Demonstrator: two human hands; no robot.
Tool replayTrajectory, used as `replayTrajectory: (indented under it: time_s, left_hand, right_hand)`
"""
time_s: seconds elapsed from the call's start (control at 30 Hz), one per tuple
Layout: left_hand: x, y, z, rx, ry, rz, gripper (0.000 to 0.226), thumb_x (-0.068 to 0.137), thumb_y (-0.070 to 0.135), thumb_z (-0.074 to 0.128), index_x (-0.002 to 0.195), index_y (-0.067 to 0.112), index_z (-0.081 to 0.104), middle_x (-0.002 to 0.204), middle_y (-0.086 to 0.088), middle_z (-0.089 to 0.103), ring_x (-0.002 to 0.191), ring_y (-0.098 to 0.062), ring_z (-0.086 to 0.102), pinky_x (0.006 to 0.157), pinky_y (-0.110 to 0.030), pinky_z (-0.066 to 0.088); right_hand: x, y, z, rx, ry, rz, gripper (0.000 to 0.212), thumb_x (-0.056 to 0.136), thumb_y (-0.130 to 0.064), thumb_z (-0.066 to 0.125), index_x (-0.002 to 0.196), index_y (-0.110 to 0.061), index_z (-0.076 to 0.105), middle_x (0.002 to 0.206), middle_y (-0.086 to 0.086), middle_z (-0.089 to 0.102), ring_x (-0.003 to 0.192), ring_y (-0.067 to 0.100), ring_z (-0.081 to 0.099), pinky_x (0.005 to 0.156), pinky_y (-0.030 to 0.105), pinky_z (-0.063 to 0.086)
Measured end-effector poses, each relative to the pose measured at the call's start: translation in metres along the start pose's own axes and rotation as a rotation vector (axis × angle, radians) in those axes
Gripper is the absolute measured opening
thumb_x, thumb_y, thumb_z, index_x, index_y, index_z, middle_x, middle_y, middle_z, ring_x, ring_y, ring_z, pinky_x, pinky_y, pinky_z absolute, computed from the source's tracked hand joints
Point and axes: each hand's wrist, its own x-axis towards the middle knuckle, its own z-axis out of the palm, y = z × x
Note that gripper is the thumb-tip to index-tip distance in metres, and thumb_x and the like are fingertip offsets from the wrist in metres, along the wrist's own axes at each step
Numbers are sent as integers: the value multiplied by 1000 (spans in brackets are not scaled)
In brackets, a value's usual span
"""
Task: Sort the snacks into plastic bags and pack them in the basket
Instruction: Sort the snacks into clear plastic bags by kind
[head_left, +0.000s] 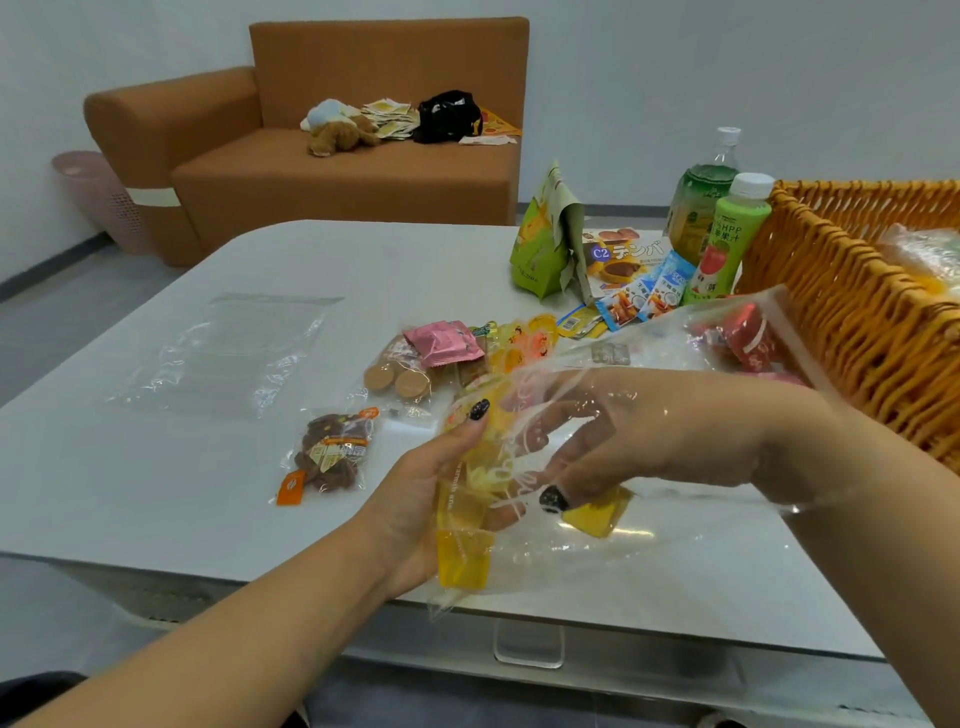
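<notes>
Single head-worn view, looking forward and down, close over the table (156, 493), sofa (363, 171) beyond
</notes>
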Motion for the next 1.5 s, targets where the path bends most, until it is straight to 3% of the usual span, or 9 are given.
replayTrajectory:
  time_s: [0.23, 0.53, 0.8, 0.9, 1.03, 1.13, 1.2, 1.3, 1.5]
  left_hand:
    - [3, -5, -4, -127, -165, 3, 52, 71, 27, 72, 120, 9, 69, 111, -17, 67, 101, -34, 63, 88, -47, 53]
    - [5, -2, -10, -138, -186, 72, 48, 62, 30, 86, 104, 10, 76, 102, -17, 72, 89, -29, 72, 69, -38, 58]
    - [5, 2, -14, -93, -75, 126, 36, 80, 34, 69, 106, 11, 75, 102, -18, 69, 90, -32, 67, 82, -44, 54]
    - [10, 9, -20, -115, -14, 199, 61, 63, 38, 86, 116, 11, 71, 113, -19, 67, 98, -31, 66, 90, -43, 52]
    - [11, 30, -23, -191, 41, 332, 31, 80, 35, 60, 90, 12, 79, 86, -10, 73, 66, -20, 71, 55, -26, 57]
    - [14, 48, -29, -217, 158, 411, 35, 81, 36, 62, 104, 14, 77, 103, -13, 74, 89, -26, 73, 73, -36, 61]
    - [15, 55, -31, -234, 248, 477, 40, 85, 38, 65, 119, 17, 68, 117, -15, 68, 105, -33, 67, 91, -50, 54]
    - [14, 62, -32, -234, 344, 515, 39, 93, 40, 57, 62, 24, 75, 82, -4, 70, 74, -23, 69, 82, -43, 53]
    - [17, 75, -35, -302, 371, 515, 55, 95, 41, 54, 46, 21, 70, 71, -2, 70, 60, -18, 69, 76, -38, 54]
  right_hand:
    - [1, -10, 10, 161, -9, -71, 17, 92, -19, 62, 108, -18, 66, 107, 0, 71, 97, 13, 69, 91, 34, 55]
    - [-1, -6, -7, 154, -9, -30, 23, 93, -10, 58, 115, -12, 62, 103, 9, 73, 93, 20, 72, 85, 34, 58]
    - [11, -1, 2, 206, -186, -100, 27, 99, -5, 45, 122, -4, 59, 118, 18, 67, 103, 30, 68, 95, 42, 53]
    - [9, -4, -10, 300, -43, -194, 27, 98, -3, 44, 118, -10, 61, 112, 9, 71, 98, 28, 70, 85, 36, 58]
    - [11, 0, -34, 505, 471, -312, 21, 96, -1, 49, 107, -7, 65, 95, 7, 75, 87, 25, 72, 76, 33, 59]
    - [27, 15, -42, 675, 740, -291, 20, 93, 3, 49, 102, -5, 65, 80, 5, 74, 68, 19, 70, 63, 28, 54]
    - [45, 31, -39, 620, 817, -155, 20, 91, 2, 50, 101, -7, 65, 82, 5, 73, 64, 17, 68, 60, 27, 52]
    - [75, 60, -26, 156, 842, 35, 22, 90, -12, 58, 112, -12, 59, 102, 6, 67, 81, 19, 67, 71, 32, 51]
    - [124, 77, -2, -290, 686, 5, 87, 76, -42, 75, 146, -25, 27, 152, 6, 16, 141, 27, 21, 111, 39, 27]
